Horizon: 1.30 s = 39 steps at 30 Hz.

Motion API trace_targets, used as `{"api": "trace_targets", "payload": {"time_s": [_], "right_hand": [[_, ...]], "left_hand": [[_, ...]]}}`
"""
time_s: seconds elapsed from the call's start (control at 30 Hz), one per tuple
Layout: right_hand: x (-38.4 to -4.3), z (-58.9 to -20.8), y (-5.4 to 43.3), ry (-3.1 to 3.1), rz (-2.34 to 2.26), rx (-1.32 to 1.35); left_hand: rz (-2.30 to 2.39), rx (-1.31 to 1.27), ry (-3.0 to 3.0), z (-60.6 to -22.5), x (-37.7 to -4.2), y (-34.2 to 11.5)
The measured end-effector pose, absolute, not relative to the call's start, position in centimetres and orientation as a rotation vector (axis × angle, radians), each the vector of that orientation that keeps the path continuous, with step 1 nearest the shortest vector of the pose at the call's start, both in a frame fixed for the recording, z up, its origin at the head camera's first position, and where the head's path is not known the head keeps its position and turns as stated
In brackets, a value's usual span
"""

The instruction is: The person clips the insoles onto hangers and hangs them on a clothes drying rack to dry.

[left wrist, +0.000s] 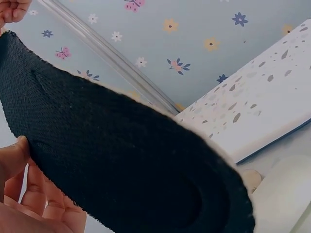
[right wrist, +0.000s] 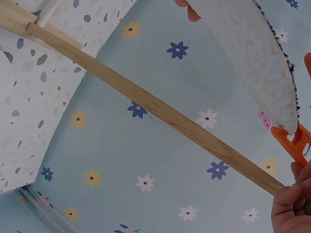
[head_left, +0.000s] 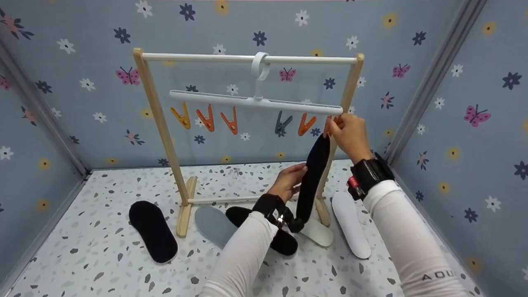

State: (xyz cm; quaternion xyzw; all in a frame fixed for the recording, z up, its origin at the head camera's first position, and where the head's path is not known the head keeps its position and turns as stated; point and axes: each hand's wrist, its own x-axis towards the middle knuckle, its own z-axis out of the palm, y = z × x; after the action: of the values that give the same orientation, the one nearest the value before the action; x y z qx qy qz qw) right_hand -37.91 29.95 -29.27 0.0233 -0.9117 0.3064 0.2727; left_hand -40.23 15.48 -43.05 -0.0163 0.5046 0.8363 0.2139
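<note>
A black insole (head_left: pixel 314 177) with a white underside stands nearly upright below the right end of a white hanger (head_left: pixel 214 99). My left hand (head_left: pixel 288 181) holds it by one long edge, thumb on the black face and fingers behind, as the left wrist view shows. My right hand (head_left: pixel 348 134) pinches an orange clothespin (right wrist: pixel 291 143) under the hanger's end. In the right wrist view the insole's narrow tip (right wrist: pixel 286 124) sits at the clothespin's jaws.
Several clothespins (head_left: pixel 205 119) hang along the hanger, which hooks over a wooden rack's white rod (head_left: pixel 198 57). On the speckled table (head_left: pixel 103 247) lie a black insole (head_left: pixel 152 231) at left, a grey one (head_left: pixel 214 225), another black one (head_left: pixel 284 243), and pale ones (head_left: pixel 350 225) at right.
</note>
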Motion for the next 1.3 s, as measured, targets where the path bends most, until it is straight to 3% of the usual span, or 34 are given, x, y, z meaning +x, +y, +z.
{"api": "trace_targets", "payload": {"time_s": [1.0,1.3], "right_hand": [[-38.0,-29.9,29.9,-2.434,0.841,0.053],[-38.1,-30.3,30.1,-2.438,0.855,0.033]], "left_hand": [[2.432,-0.001,1.258,-43.1,-40.6,15.8],[2.379,-0.066,1.458,-44.1,-40.3,15.1]]}}
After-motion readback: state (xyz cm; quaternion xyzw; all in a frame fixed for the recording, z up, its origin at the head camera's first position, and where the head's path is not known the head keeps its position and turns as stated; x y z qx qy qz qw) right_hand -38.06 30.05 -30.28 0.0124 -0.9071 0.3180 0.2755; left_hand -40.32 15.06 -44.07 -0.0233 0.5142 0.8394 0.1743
